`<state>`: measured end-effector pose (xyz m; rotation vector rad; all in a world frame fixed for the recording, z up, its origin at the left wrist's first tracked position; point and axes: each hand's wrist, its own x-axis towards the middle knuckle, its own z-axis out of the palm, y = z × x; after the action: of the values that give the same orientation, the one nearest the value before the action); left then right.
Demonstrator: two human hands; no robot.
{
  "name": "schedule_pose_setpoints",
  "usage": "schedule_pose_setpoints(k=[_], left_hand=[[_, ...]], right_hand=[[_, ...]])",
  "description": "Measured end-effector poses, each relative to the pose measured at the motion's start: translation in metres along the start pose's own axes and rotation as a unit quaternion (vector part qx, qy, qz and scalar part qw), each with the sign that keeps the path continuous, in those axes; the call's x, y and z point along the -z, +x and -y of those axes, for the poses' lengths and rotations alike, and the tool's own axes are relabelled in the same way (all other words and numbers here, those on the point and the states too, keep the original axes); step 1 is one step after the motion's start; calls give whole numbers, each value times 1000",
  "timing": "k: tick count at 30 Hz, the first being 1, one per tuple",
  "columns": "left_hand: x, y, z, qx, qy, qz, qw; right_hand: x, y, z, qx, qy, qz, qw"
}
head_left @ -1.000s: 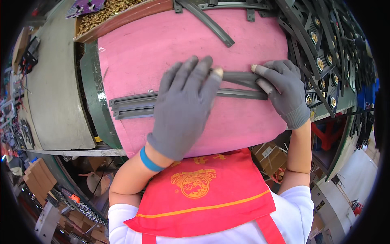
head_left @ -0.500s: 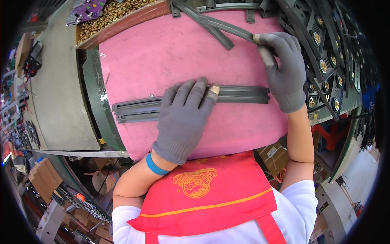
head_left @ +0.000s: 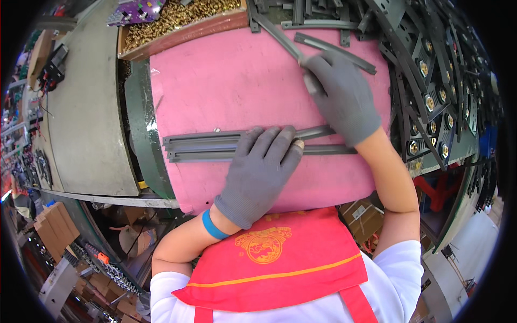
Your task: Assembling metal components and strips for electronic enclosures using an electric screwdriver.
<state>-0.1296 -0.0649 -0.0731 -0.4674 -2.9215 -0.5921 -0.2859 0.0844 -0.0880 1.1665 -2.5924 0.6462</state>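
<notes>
My left hand (head_left: 261,169), in a grey glove, lies across several long dark grey metal strips (head_left: 202,146) side by side on a pink mat (head_left: 231,91). Its fingers curl over them; the thumb's underside is hidden. One strip (head_left: 318,132) slants upward slightly, out from under those fingers. My right hand (head_left: 344,97), gloved alike, is closed, with thumb and forefinger at the near end of another grey strip (head_left: 277,35) at the mat's far edge. Behind its knuckles lies a separate loose strip (head_left: 350,56). A small shiny piece (head_left: 217,130) sits beside the row.
An open box (head_left: 188,24) of small brass-coloured parts stands at the far left of the mat, beside a purple circuit board (head_left: 134,12). Dark brackets with brass nuts (head_left: 431,102) are piled at right. More grey strips (head_left: 318,24) lie at the back. A grey tabletop (head_left: 86,107) extends left.
My right hand has moved left, from one strip's end to another's. The strip it held now lies farther right. Under my left hand, one strip of the row has tilted.
</notes>
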Motion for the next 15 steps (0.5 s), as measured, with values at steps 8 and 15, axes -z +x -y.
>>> schedule_pose_setpoints(k=[8, 15], left_hand=[[15, 48, 1, 173, -5, -21, 985], [-21, 81, 1, 254, 112, -22, 960]], right_hand=[[34, 16, 4, -82, 188, 91, 974], [-14, 137, -15, -52, 90, -56, 993]])
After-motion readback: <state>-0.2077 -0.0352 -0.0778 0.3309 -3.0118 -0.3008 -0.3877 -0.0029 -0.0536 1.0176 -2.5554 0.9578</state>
